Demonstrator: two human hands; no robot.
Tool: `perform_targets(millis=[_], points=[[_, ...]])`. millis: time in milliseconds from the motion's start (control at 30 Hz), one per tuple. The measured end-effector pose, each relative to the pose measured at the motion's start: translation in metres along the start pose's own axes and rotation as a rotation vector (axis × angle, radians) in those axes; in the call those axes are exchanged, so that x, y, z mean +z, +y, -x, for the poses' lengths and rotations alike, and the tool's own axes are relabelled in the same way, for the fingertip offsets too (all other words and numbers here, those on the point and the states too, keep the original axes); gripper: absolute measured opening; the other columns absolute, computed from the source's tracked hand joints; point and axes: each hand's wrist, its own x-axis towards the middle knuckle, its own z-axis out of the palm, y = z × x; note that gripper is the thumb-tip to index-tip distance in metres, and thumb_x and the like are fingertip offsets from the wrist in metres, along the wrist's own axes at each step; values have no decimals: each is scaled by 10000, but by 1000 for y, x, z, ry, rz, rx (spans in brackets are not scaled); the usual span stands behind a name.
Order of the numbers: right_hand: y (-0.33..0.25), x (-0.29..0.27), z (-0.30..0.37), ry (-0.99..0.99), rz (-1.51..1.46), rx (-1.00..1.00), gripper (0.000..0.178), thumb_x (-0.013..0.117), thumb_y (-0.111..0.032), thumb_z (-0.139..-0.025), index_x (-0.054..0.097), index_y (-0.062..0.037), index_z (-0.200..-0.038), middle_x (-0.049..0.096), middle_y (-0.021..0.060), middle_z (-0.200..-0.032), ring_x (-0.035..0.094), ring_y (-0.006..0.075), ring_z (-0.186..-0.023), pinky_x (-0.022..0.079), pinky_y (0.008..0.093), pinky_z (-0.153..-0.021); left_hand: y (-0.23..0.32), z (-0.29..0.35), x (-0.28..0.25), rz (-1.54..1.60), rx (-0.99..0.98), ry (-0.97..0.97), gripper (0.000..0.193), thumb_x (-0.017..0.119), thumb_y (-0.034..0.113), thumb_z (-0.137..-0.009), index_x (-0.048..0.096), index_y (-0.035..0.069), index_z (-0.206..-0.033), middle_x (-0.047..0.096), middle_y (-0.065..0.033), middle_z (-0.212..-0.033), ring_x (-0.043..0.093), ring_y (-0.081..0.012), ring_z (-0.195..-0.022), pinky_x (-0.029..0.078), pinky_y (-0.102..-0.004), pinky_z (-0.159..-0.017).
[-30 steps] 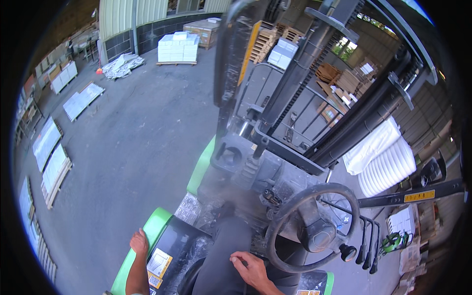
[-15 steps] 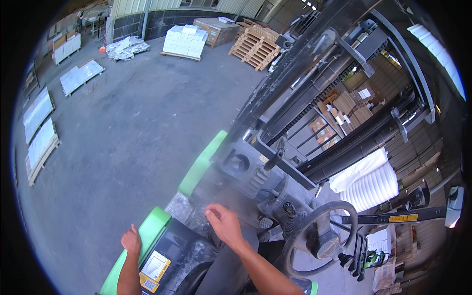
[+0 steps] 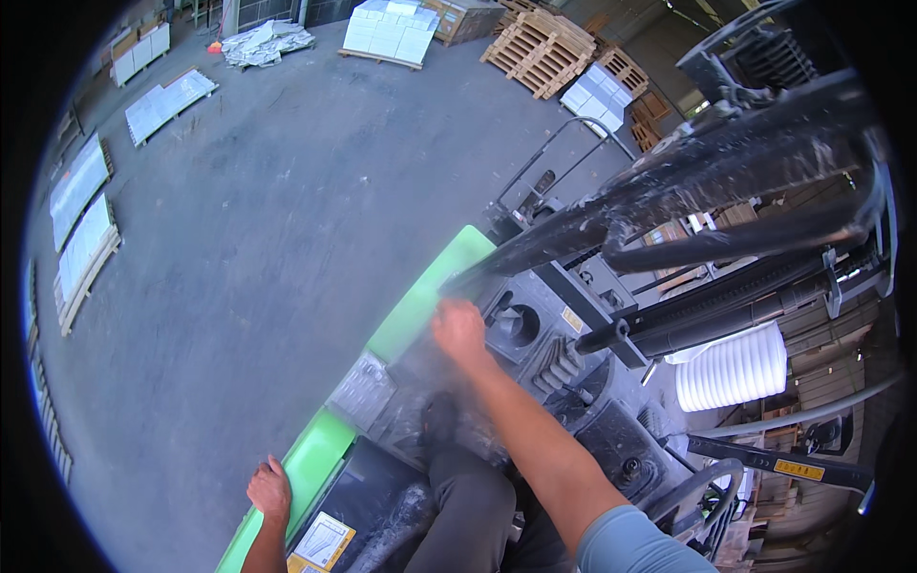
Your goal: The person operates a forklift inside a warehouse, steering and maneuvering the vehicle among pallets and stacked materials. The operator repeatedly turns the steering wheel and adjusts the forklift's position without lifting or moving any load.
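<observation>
I sit in a green and black forklift. My left hand (image 3: pixel 270 490) is at the lower left, fingers curled over the green side edge (image 3: pixel 310 456) beside the seat. My right arm stretches forward, and my right hand (image 3: pixel 458 329) is blurred at the foot of the black front pillar (image 3: pixel 535 246), above the grey dashboard (image 3: pixel 535 329). Whether it grips the pillar is unclear. My knee in grey trousers (image 3: pixel 468 506) is below. Part of the steering wheel (image 3: pixel 702 482) shows at the lower right.
Grey concrete floor (image 3: pixel 258 239) spreads to the left. White panels on pallets (image 3: pixel 86 244) lie along the left edge, with stacked white boxes (image 3: pixel 387 29) and wooden pallets (image 3: pixel 540 38) at the back. A white ribbed roll (image 3: pixel 731 368) sits right of the mast.
My right hand left the steering wheel and reached forward and up to the front pillar. The view tilted and moved forward. My left hand stayed on the green edge.
</observation>
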Motion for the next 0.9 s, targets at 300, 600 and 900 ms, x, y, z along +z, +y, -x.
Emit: perform_targets(millis=[300, 600, 900], points=[[70, 16, -21, -313, 359, -305, 178, 646, -192, -806, 698, -44, -888, 716, 145, -899, 668, 310, -959, 468, 436, -940, -14, 18, 8, -44, 8, 41, 407, 500, 330, -1044, 630, 50, -781, 706, -184, -816, 693, -392, -748, 542, -517, -668], [72, -2, -26, -263, 436, -322, 114, 633, -175, -780, 687, -77, -805, 704, 113, -818, 668, 282, -848, 468, 420, -909, -15, 26, 14, -28, 52, 99, 364, 523, 299, -1031, 592, 61, -765, 660, -153, -777, 676, -377, -717, 528, -511, -634], [53, -5, -13, -250, 349, -313, 127, 668, -199, -793, 648, -74, -776, 686, 124, -836, 655, 302, -889, 468, 451, -919, -29, 47, 8, 11, -16, 106, 304, 602, 298, -950, 620, 87, -731, 699, -135, -790, 693, -348, -725, 547, -490, -661]])
